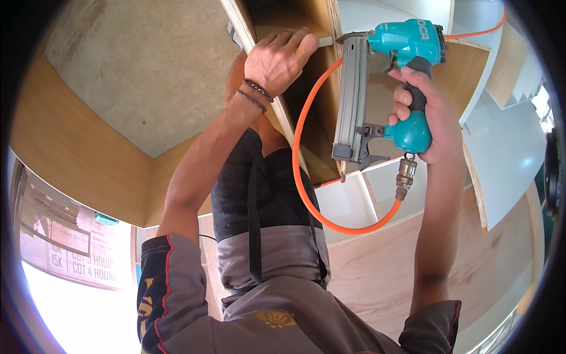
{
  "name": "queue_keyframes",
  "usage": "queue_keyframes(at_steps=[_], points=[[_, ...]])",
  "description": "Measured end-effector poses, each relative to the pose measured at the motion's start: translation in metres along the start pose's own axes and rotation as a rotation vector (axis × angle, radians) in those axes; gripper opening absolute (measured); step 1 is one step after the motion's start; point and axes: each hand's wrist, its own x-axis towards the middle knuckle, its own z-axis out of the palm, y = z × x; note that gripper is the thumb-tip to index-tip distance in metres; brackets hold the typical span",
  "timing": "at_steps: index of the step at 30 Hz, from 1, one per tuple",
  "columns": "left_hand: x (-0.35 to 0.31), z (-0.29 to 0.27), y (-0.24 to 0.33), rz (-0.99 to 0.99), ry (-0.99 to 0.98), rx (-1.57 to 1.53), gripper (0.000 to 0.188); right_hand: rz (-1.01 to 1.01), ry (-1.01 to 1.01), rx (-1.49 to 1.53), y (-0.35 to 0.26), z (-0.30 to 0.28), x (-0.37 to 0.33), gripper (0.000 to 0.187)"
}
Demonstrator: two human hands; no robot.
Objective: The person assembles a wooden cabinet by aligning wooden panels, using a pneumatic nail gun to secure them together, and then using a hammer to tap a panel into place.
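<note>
My right hand (429,115) grips the black and teal handle of a pneumatic nail gun (386,88), with its nose pressed against the edge of a plywood panel (336,23). An orange air hose (306,194) loops from the gun's base down and back up behind the wood. My left hand (277,62), with bead bracelets on the wrist, clamps over the edge of a thin plywood board (239,17) at the top, next to the gun's nose. The boards form a box-like wooden frame.
White laminated panels (507,153) stand at the right. Brown plywood sheets (76,153) lie at the left and lower right. A grey concrete floor (147,65) shows at the upper left. A printed sign (65,242) sits at the lower left.
</note>
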Motion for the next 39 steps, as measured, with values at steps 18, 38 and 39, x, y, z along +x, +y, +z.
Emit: queue_keyframes(at_steps=[18, 38, 39], points=[[0.002, -0.001, 0.0, 0.004, -0.011, -0.004, 0.021, -0.033, 0.02, -0.037, -0.002, 0.008, -0.004, 0.029], [0.003, -0.002, -0.002, 0.038, 0.039, -0.004, 0.017, -0.047, 0.001, 0.043, 0.014, 0.0, -0.005, 0.029], [0.003, -0.002, -0.003, 0.039, 0.042, -0.004, 0.017, -0.047, 0.004, 0.04, 0.015, 0.001, -0.004, 0.03]])
